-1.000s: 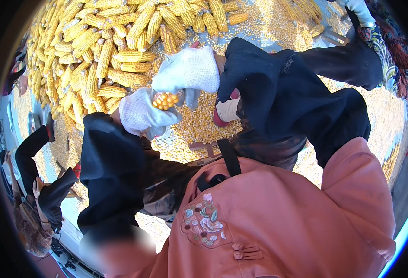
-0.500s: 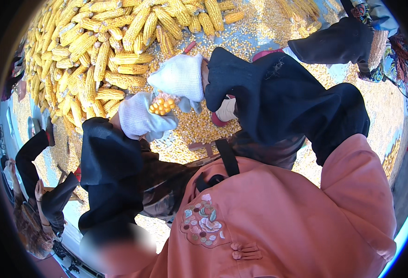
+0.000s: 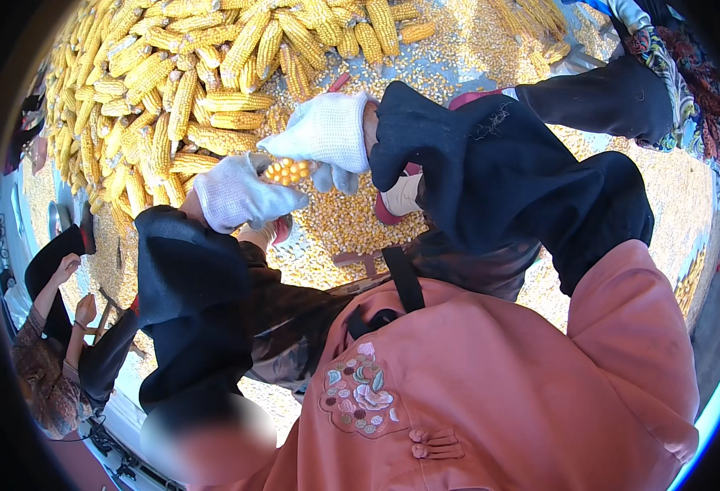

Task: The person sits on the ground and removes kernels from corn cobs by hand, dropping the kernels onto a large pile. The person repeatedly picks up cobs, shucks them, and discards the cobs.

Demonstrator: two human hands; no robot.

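In white knitted gloves, my two hands meet around one partly shelled corn cob [image 3: 287, 171], whose yellow kernels show between them. My left hand [image 3: 245, 193] is closed round the cob from the left. From the upper right, my right hand [image 3: 324, 135] presses against it with bent fingers; the cob's far end is hidden by the gloves. Loose corn kernels [image 3: 352, 221] cover the ground under both hands. Just beyond them rises a big pile of corn cobs [image 3: 176, 98].
Another person's dark-trousered leg [image 3: 597, 94] reaches in at the upper right, beside a patterned garment [image 3: 695, 98]. At the lower left sits another person with bare hands [image 3: 75, 290]. A small red-handled object [image 3: 339, 83] lies among the kernels.
My left hand has shifted slightly left and up and turned, and the cob now shows lower and flatter between the gloves. The person at the left has moved their hands.
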